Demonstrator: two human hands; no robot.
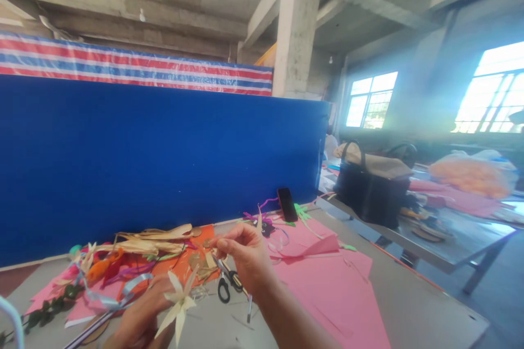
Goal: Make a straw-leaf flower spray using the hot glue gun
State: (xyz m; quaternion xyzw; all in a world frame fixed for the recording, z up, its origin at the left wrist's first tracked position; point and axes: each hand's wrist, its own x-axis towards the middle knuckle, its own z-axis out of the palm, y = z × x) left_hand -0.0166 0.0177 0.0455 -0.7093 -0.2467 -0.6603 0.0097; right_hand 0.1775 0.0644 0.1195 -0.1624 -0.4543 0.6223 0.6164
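At the lower left, my left hand is closed around the base of a cream flower with long pointed petals, which looks like dried husk or paper. My right hand is raised over the middle of the table, thumb and index finger pinched together. From behind its knuckles a pale pointed petal sticks up; its lower end is hidden by the hand. Just below this hand lie scissors with black handles, and a pen lies close by.
Beige husk strips and coloured ribbons are heaped at the left, over orange paper. Pink sheets cover the right side. A phone leans against the blue partition. A black bag stands on another table.
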